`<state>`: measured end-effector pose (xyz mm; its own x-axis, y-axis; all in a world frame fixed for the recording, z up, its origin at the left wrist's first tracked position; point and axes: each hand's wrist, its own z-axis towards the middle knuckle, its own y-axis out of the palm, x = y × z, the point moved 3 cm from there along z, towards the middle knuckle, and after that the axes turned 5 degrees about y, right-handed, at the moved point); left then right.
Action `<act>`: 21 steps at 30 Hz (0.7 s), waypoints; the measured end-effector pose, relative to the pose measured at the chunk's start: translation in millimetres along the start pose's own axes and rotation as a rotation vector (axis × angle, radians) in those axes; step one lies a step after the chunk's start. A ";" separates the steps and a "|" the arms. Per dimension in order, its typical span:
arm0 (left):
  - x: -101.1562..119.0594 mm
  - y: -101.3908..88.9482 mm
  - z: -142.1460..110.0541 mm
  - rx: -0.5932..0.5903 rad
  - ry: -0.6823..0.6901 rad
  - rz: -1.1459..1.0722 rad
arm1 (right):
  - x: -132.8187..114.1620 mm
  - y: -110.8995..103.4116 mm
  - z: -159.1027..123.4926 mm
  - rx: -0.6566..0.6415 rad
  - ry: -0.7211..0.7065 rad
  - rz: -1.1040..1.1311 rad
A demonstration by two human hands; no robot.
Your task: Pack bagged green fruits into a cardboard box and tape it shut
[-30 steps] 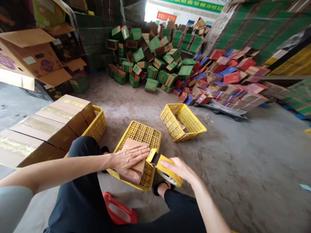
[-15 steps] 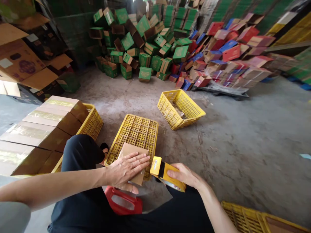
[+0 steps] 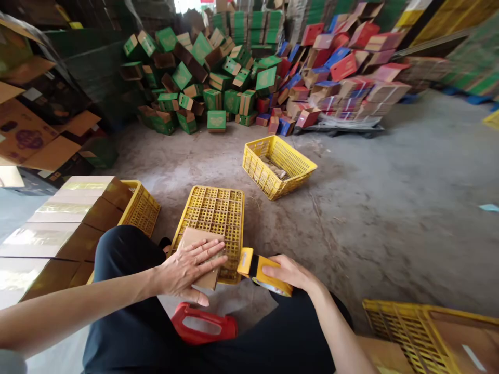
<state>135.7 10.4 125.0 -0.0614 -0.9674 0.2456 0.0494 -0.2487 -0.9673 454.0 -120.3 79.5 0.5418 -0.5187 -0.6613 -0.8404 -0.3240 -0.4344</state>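
My left hand (image 3: 192, 267) lies flat on a small brown cardboard box (image 3: 197, 236), its fingers stretched out and the thumb apart. Under that box is an upturned yellow plastic crate (image 3: 214, 200) with a grid-like base; the box sits over its near end. In my right hand (image 3: 290, 271) is a yellow tape dispenser (image 3: 265, 272), gripped around its body. The dispenser's head points at the box, with a small gap between them. The far side of the dispenser and much of the box are hidden by my hands.
Taped cartons (image 3: 66, 208) stand in a yellow crate on the left. An upright yellow crate (image 3: 278, 166) with scraps is ahead. Another crate (image 3: 401, 322) is at lower right, a red plastic handle-shaped piece (image 3: 202, 324) between my legs. Green boxes (image 3: 216, 120) and red-blue boxes (image 3: 345, 67) are heaped behind.
The box has shifted toward me on the upturned crate, with my left hand still on it. The tape dispenser has moved slightly away from the box. My view has turned right.
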 end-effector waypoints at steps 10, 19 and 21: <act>8.1 -1.7 5.2 0.042 -0.006 0.019 | -24.2 20.9 16.2 -0.002 0.027 -0.092; -27.8 5.9 -35.8 0.498 -0.589 -0.354 | -56.5 31.2 24.3 0.004 0.034 -0.098; -41.0 15.1 -50.7 0.671 -0.949 -0.647 | -65.7 32.5 23.1 -0.011 0.044 -0.072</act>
<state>88.4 48.7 97.2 0.4411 -0.2561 0.8602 0.7706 -0.3831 -0.5092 391.3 -78.4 94.6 0.6000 -0.5281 -0.6009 -0.7995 -0.3704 -0.4728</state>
